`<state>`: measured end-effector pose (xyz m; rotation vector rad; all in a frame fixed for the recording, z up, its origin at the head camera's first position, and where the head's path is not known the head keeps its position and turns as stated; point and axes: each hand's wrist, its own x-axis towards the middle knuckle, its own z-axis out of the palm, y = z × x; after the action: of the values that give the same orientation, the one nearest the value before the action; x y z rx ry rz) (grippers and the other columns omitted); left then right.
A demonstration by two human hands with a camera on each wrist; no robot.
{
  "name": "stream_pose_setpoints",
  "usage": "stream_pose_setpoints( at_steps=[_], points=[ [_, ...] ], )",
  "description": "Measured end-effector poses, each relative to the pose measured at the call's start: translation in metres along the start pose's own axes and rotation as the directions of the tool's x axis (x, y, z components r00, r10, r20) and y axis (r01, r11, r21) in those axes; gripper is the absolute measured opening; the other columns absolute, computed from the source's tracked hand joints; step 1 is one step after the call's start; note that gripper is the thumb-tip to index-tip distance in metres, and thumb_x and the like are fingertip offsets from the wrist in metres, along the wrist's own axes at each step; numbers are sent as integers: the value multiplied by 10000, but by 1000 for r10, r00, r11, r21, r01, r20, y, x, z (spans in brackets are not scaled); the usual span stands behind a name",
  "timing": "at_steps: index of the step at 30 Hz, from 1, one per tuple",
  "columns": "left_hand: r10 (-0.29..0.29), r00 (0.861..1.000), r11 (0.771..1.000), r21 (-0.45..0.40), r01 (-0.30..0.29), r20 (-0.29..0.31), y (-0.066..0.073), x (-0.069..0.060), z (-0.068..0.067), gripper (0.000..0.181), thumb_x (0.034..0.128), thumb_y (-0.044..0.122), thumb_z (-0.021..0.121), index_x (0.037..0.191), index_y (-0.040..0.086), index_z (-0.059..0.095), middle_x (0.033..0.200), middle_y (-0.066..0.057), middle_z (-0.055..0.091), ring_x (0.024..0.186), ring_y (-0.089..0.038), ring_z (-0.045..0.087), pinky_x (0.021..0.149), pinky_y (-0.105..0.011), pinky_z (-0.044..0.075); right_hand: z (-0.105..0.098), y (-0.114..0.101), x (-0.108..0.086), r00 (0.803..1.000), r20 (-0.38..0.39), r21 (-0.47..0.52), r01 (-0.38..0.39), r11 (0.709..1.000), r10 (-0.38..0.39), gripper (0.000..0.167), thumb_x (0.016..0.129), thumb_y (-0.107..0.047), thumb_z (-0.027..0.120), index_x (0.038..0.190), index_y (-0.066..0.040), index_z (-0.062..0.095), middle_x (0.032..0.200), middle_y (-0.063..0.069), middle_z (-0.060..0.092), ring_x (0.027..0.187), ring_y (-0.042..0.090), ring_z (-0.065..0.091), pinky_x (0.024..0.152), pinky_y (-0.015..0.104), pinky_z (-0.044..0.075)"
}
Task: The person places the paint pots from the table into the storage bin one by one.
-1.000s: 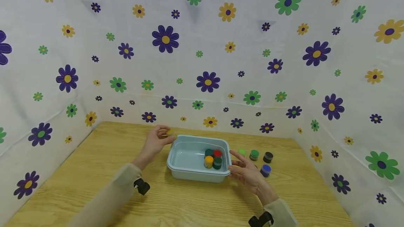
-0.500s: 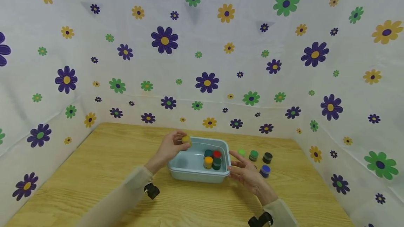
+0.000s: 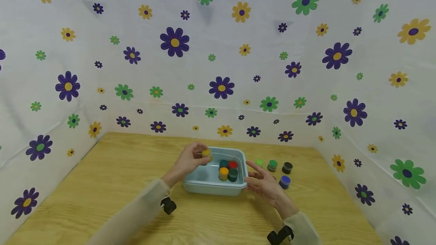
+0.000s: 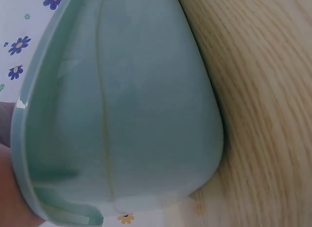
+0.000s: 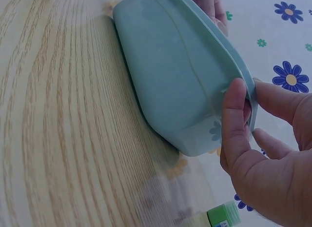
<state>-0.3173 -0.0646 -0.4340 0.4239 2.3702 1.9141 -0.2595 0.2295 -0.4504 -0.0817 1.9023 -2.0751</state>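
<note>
In the head view my left hand (image 3: 186, 162) pinches a small paint jar with a yellow lid (image 3: 206, 154) above the left part of a pale blue plastic tub (image 3: 214, 189). Gathered at the tub's right end are an orange-lidded jar (image 3: 223, 174), a red-lidded jar (image 3: 233, 165), a dark green one (image 3: 233, 175) and a teal one (image 3: 223, 165). My right hand (image 3: 267, 189) grips the tub's right rim, thumb and fingers on both sides of it in the right wrist view. The tub's outer wall (image 4: 151, 100) fills most of the left wrist view, hiding the held jar.
Right of the tub on the wooden table (image 3: 136, 214) stand a light green jar (image 3: 259, 163), a green jar (image 3: 272, 165), a black jar (image 3: 287, 168) and a blue jar (image 3: 284, 182). Flower-printed cloth (image 3: 197, 67) encloses the table's back and sides.
My left hand has carried the yellow-lidded jar rightward from beyond the tub's back left corner to above its inside. The right hand keeps its hold on the rim.
</note>
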Motion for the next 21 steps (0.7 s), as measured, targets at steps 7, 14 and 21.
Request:
stream_pose_setpoints(
  at_steps=[7, 14, 21],
  points=[
    [-23, 998, 999, 39, 21, 51, -3, 3, 4, 393, 876, 101, 733, 1239, 82, 583, 1232, -120, 661, 994, -195, 657, 846, -370, 592, 1, -1, 3, 1000, -16, 26, -15, 1000, 15, 739, 918, -65, 674, 1545, -189, 304, 1339, 231, 435, 933, 157, 644, 852, 312, 589],
    [-61, 994, 997, 55, 56, 87, -4, 7, 8, 387, 868, 50, 727, 1231, 23, 596, 1135, -153, 651, 976, -230, 650, 853, -406, 594, 1, 1, 3, 1000, -10, 27, -22, 999, 22, 737, 922, -57, 666, 1546, -190, 299, 1331, 217, 445, 928, 155, 644, 835, 293, 591],
    [-137, 987, 970, 213, 118, 80, -5, 14, 11, 388, 843, 105, 762, 1201, 82, 616, 1085, -109, 647, 879, -197, 628, 754, -344, 570, 3, 0, 3, 1000, -17, 19, -19, 1000, 19, 736, 922, -61, 667, 1547, -179, 296, 1283, 183, 462, 933, 158, 636, 847, 303, 590]
  ],
)
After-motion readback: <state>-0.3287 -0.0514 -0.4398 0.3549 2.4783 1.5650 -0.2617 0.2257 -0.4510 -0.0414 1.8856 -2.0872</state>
